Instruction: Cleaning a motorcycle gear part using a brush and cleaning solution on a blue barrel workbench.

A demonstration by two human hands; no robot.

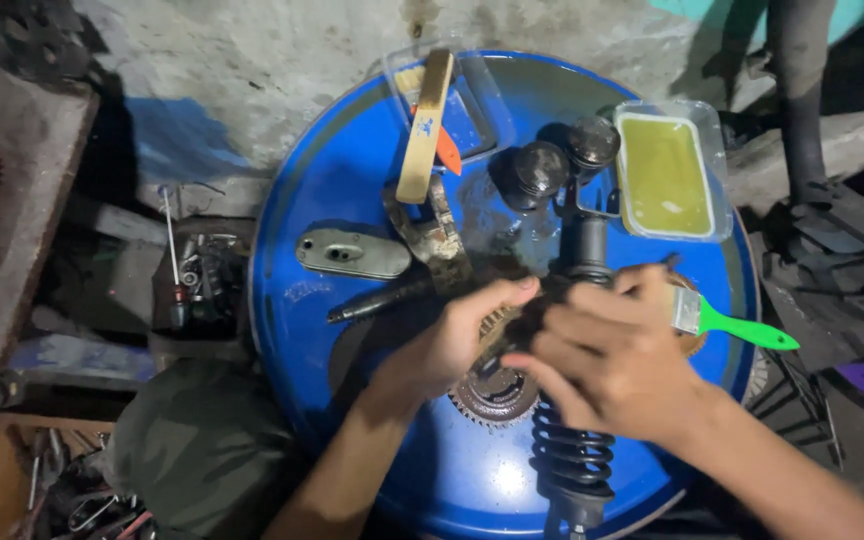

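Drum (pixel 352 210) first, since it fills most of the view: a big blue metal one, with its round top used as a workbench and a rough grey wall on the far side of it. Lying across the top from near to far is a black shock absorber (pixel 574 455), its coil spring at the near edge and its body running up toward two dark round pistons (pixel 564 160) at the far side. Right of those sits a clear plastic tray (pixel 666 176) of yellow-green liquid. Far and a bit left, a flat wooden stick (pixel 424 128) lies over another clear tray, and left of centre there's a grey oval metal cover (pixel 352 254). A toothed gear (pixel 494 392) rests just left of the spring, partly under the hands.

The person's left hand (pixel 452 345) is loosely curled with the fingers stretched out, touching the gear and the shock absorber's middle. Whether it's properly gripping either one is hard to say. The right hand (pixel 617 365) is curled over the shock absorber just above the spring, and a brush with a green handle (pixel 742 328) sticks out to the right from behind it. It looks like that hand has the brush, but the grip itself is hidden.
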